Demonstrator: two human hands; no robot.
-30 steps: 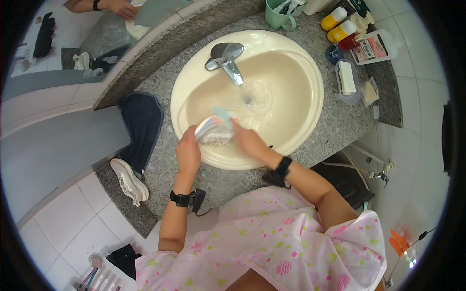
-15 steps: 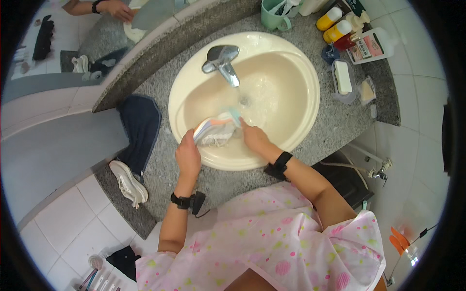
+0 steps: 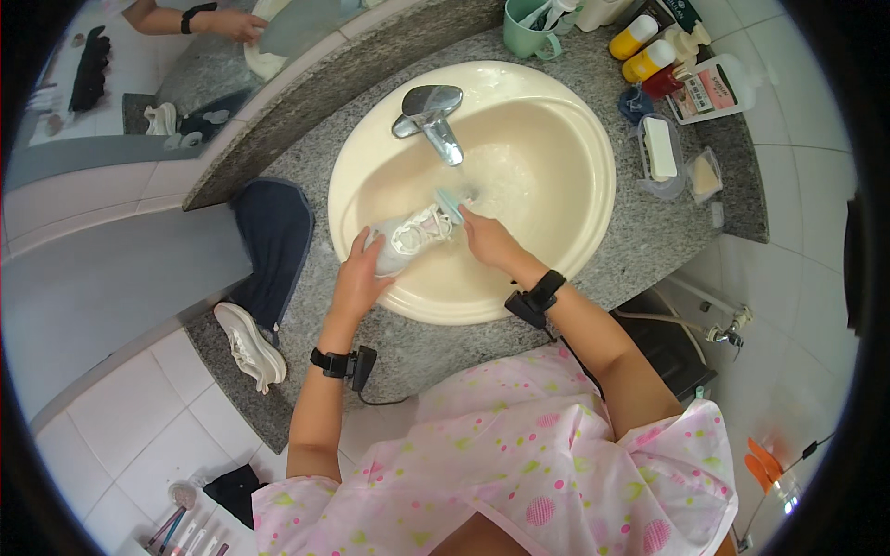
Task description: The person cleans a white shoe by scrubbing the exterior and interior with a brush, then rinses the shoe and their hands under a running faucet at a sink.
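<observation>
A white lace-up sneaker (image 3: 414,233) lies over the near left part of the cream oval sink (image 3: 603,190), its laces facing up. My left hand (image 3: 358,280) is closed around one end of it, thumb along the near side. At the other end my right hand (image 3: 494,245) grips a small light-teal brush (image 3: 449,206) against the shoe. The bristles are too small to make out. Above the brush, the chrome faucet (image 3: 434,119) runs a thin stream of water into the basin.
A second white sneaker (image 3: 248,347) and a dark blue cloth (image 3: 271,236) lie at the counter's left end. Along the right back stand a green mug (image 3: 528,32), yellow bottles (image 3: 649,61) and a soap dish (image 3: 660,153). A mirror (image 3: 83,111) borders the far left.
The sneaker has turned from showing its striped sole edge to showing its laced top. My left hand has shifted its hold; my right hand keeps the brush at the shoe's end.
</observation>
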